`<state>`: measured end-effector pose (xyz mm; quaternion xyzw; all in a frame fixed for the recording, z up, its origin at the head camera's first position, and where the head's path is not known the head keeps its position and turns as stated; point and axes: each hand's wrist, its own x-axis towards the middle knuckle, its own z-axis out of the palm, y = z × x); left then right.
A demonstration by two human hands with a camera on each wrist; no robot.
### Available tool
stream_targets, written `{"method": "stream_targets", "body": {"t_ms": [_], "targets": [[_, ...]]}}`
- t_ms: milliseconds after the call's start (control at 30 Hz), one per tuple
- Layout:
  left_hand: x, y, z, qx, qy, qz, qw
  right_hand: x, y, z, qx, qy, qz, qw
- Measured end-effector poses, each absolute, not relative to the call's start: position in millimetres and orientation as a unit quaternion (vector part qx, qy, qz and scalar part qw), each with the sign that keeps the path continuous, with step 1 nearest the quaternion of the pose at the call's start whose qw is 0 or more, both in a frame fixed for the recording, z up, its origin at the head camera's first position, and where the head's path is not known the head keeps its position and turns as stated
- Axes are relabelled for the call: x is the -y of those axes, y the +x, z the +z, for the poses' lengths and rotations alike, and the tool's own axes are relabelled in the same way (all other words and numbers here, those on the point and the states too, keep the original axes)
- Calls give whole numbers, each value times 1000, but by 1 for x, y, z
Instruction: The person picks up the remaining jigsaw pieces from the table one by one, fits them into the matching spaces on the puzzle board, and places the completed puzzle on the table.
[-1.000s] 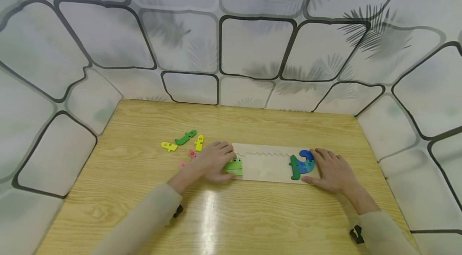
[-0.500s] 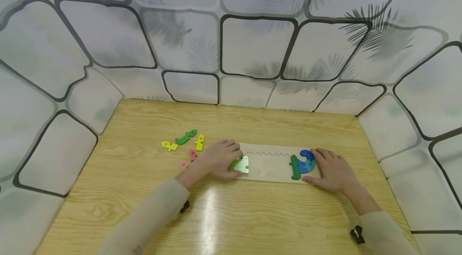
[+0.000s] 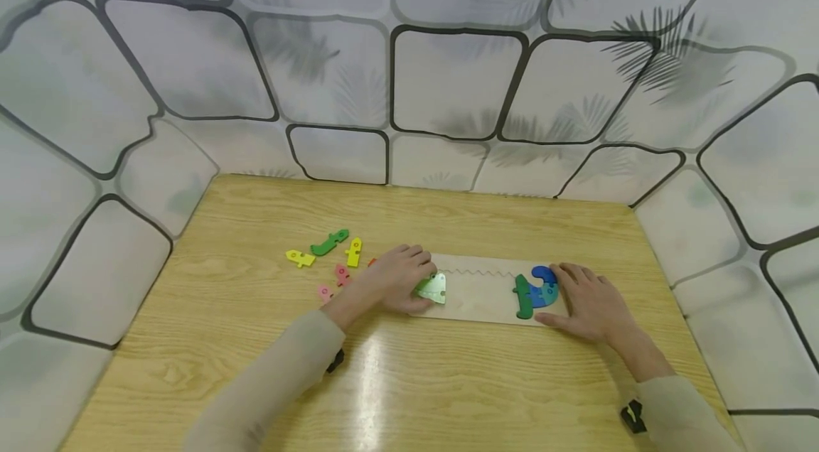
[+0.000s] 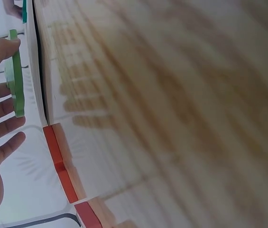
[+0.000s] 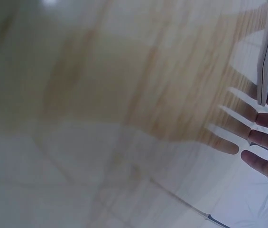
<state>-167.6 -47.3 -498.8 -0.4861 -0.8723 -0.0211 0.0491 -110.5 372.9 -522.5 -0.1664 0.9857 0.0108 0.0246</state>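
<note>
My left hand (image 3: 403,278) pinches a light green crocodile-head puzzle piece (image 3: 433,289) between thumb and fingers. In the left wrist view that green piece (image 4: 16,80) is held apart from the wooden puzzle board (image 4: 38,61), over its left part. The pale puzzle board (image 3: 476,299) lies on the table with a zigzag line along its far side. Several joined blue pieces (image 3: 545,296) and a dark green leg-like piece (image 3: 522,298) fill its right end. Against that end rests my right hand (image 3: 591,303), its fingers fairly straight and touching the board's edge.
Left of the board lie loose pieces: a green one (image 3: 330,243), a yellow one (image 3: 299,259), another yellow one (image 3: 354,253), and two pink ones (image 3: 342,274). A red piece (image 4: 58,156) sits near the board's left end. Patterned walls (image 3: 435,160) border the wooden table (image 3: 269,367).
My left hand has moved rightward along the board with the green crocodile-head piece, which now looks tilted. A red piece shows beside the left hand. My right hand has stayed put.
</note>
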Motion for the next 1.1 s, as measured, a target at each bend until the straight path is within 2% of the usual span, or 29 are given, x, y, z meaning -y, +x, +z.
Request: {"method": "stream_targets", "body": {"t_ms": [1100], "targets": [[32,-179,-506,882,-471,2,-6,-371,-110,-521,-984,-180,15,9]]}}
